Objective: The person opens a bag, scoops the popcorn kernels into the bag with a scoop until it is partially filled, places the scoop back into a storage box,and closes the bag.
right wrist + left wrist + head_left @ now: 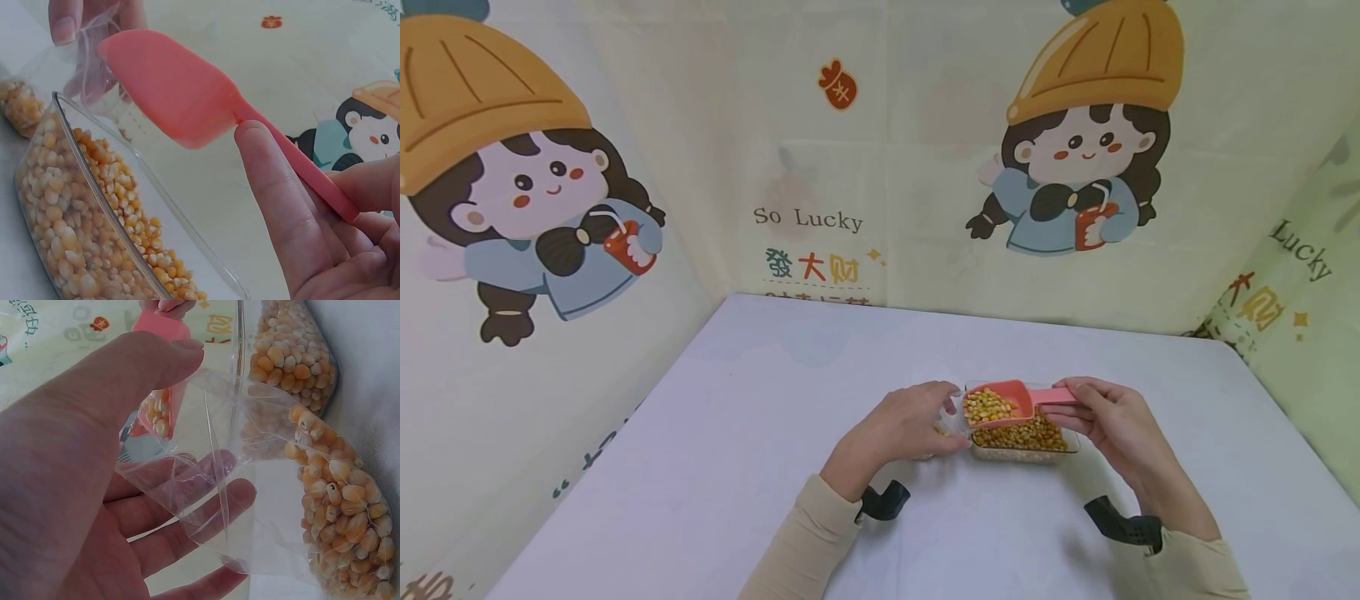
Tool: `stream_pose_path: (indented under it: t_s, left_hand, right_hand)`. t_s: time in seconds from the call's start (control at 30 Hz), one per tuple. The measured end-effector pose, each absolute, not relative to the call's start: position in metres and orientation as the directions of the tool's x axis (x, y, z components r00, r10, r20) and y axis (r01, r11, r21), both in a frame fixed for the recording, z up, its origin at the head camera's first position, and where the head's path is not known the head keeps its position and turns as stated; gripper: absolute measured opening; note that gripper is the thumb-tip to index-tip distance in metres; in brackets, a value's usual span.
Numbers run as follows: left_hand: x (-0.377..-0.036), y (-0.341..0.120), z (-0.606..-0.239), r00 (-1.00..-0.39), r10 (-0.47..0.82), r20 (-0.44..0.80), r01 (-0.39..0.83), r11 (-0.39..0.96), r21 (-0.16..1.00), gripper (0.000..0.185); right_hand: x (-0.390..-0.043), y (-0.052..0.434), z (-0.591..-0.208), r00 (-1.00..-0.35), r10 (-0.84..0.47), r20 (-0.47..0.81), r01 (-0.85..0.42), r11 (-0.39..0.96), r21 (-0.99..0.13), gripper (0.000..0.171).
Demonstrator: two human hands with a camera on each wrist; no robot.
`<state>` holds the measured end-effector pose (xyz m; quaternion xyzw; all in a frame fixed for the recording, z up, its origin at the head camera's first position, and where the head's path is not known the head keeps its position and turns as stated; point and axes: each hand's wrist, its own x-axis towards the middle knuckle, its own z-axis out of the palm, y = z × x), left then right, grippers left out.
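My right hand (1116,421) pinches the handle of a pink scoop (1021,400), which carries a load of yellow corn kernels (987,406). The scoop's front end is at the mouth of a clear plastic bag (275,425), above the table. My left hand (901,422) holds that bag by its mouth, thumb on one side and fingers spread on the other. More kernels (347,525) fill the bottom of the bag. Beneath the scoop stands a clear rectangular container (81,169), with many corn kernels (134,215) inside.
A white cloth (700,467) covers the table. Printed curtains (925,167) rise behind the table and along both sides. Black wrist straps (887,500) are on both forearms, over beige sleeves (812,542). The bag sits just left of the container.
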<state>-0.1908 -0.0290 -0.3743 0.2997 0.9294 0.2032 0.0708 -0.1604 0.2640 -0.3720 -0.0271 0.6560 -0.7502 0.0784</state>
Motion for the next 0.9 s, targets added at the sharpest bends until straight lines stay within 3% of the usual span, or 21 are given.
stream_pose_path:
  t_s: [0.27, 0.5, 0.9]
  left_hand:
    - [-0.19, -0.029, -0.374, -0.812, 0.583, -0.003, 0.53, 0.74, 0.413, 0.065]
    - [-0.19, -0.029, -0.374, -0.809, 0.587, 0.003, 0.535, 0.734, 0.418, 0.066]
    - [-0.188, -0.028, -0.373, -0.814, 0.581, -0.008, 0.524, 0.74, 0.423, 0.065]
  right_hand:
    - [-0.158, 0.258, -0.368, -0.989, -0.144, -0.042, 0.055, -0.081, -0.995, 0.029]
    - [-0.155, 0.252, -0.361, -0.994, -0.104, -0.029, 0.022, 0.07, -0.997, 0.055]
    - [-0.152, 0.243, -0.356, -0.997, -0.07, -0.024, 0.008, 0.219, -0.976, 0.053]
